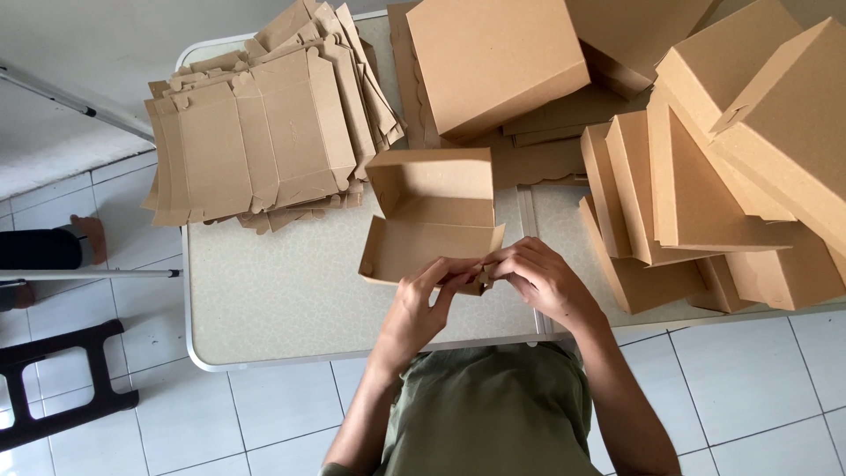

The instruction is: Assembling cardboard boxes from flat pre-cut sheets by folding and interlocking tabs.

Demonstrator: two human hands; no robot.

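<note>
Half-folded brown cardboard box (429,220) in the middle of the table (264,300), lid flap standing up at the far side, near wall toward the body. Left hand (421,304) pinching the near front corner of the box, fingers closed on the cardboard edge; right hand (542,278) just beside it, fingers curled and pressing the small corner tab from the right, both hands touching each other at this corner. To do this fold well, probably best to hold the front wall upright with the left fingers while pushing the tab fully into its slot, with even pressure, no creasing of the wall, box bottom kept flat on the table. Inside the box: nothing visible, only bare cardboard. Left of the box and further back, a pile of flat unfolded blanks (264,132), spread a little like a fan. Right of the box, finished closed boxes (731,150) stacked and leaning on each other, contents not visible because lids are shut. Behind the box, one more closed box (493,62) lying on flat sheets. Below the table edge, white tiled floor (749,379).
</note>
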